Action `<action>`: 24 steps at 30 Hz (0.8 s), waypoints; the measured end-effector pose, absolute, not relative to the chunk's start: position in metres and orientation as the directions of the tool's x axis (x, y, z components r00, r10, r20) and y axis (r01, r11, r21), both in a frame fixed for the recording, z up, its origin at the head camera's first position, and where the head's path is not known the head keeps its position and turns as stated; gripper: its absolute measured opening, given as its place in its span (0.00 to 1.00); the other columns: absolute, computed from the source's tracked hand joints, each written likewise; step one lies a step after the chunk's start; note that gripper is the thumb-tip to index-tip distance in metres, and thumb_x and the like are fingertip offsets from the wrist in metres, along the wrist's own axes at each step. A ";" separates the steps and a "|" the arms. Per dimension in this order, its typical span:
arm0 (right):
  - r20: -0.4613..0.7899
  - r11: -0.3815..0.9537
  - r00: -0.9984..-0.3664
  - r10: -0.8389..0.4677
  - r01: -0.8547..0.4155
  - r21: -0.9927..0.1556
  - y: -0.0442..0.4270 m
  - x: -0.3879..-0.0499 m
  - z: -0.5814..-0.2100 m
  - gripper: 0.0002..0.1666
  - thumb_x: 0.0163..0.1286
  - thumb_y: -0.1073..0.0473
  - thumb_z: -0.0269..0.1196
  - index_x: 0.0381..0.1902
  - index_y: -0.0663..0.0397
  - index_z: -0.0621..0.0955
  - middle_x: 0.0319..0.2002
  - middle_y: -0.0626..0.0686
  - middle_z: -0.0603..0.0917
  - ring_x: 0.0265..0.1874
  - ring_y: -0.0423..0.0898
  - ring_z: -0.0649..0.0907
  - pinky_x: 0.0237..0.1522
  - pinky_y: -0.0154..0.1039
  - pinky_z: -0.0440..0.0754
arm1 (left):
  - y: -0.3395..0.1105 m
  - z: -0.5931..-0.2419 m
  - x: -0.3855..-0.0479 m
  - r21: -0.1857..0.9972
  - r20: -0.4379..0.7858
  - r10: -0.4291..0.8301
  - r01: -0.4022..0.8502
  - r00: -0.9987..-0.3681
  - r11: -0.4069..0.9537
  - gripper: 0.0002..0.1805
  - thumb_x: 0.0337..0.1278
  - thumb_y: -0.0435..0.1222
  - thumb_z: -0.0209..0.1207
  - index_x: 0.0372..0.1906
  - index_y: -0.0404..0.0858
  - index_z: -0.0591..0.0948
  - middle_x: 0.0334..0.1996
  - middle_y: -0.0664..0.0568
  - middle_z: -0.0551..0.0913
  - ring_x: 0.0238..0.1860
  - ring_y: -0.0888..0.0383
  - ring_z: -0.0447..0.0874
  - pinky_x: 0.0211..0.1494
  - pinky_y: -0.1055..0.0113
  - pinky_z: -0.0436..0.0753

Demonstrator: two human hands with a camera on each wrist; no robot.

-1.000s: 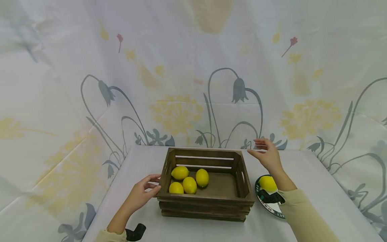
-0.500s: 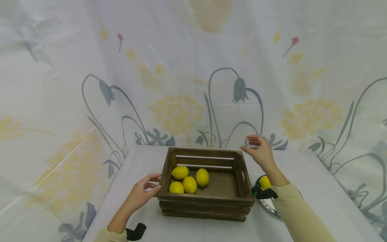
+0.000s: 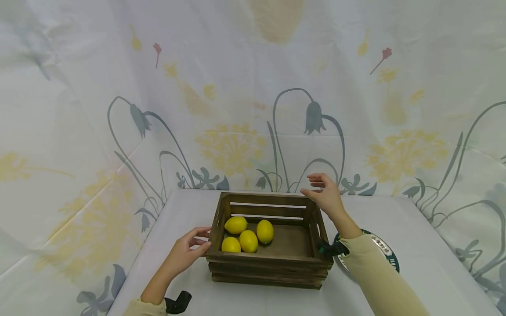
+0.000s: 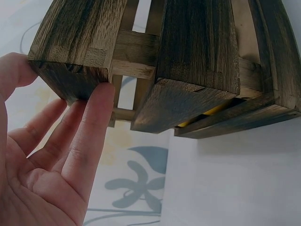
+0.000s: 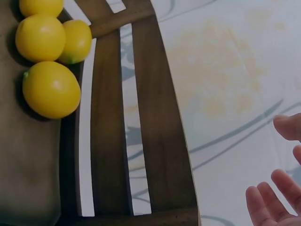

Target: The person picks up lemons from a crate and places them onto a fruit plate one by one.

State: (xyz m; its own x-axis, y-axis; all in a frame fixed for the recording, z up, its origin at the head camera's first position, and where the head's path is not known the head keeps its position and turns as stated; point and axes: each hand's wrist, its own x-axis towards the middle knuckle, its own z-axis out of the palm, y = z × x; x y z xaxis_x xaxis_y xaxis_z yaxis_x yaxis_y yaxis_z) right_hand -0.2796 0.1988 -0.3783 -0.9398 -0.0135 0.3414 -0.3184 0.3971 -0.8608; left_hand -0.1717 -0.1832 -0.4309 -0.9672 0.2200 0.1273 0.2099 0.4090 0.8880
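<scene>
Yellow lemons (image 3: pixel 248 241), four, already lie inside the crate (image 3: pixel 269 268). The left hand (image 3: pixel 186 251), fingers relaxed, touches its left end; the right hand (image 3: pixel 327 197), loose-fingered, holding nothing, hovers by its far-right corner. A sleeve (image 3: pixel 377 270) hides whether more remain on the plate (image 3: pixel 386 251) beside it.

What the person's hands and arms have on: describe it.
The left sleeve and right sleeve are pale beige-yellow and long. A black device sits at the left cuff; a dark strapped device, with a touch of green, at the right. The left hand and right hand are bare: no glove or ring shows.
</scene>
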 end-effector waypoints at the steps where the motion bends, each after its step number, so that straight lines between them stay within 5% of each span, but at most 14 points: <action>1: 0.342 0.395 -0.939 -0.014 -0.320 -0.861 0.197 -0.280 -0.379 0.27 0.57 0.63 0.69 0.52 0.66 0.73 0.50 0.65 0.74 0.51 0.60 0.73 0.51 0.50 0.74 | -0.184 -0.434 -0.173 0.889 0.125 0.220 0.208 -0.967 0.408 0.23 0.59 0.33 0.59 0.59 0.32 0.72 0.48 0.39 0.77 0.45 0.45 0.79 0.34 0.69 0.82; 24: 0.247 0.451 -0.960 -0.130 -0.279 -0.848 0.160 -0.291 -0.394 0.27 0.54 0.60 0.71 0.51 0.59 0.75 0.49 0.63 0.76 0.49 0.60 0.76 0.45 0.51 0.78 | -0.187 -0.443 -0.176 0.902 0.134 0.222 0.212 -0.966 0.375 0.24 0.59 0.35 0.60 0.59 0.34 0.72 0.50 0.39 0.76 0.45 0.47 0.79 0.35 0.69 0.82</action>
State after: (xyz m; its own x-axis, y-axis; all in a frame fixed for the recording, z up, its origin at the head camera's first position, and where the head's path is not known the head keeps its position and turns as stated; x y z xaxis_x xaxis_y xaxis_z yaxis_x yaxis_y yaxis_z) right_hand -0.2914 0.1602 -0.3940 -0.9602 -0.1302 0.2472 -0.2794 0.4509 -0.8478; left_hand -0.1759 -0.1868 -0.4434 -0.9657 0.2221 0.1342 0.2117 0.3752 0.9025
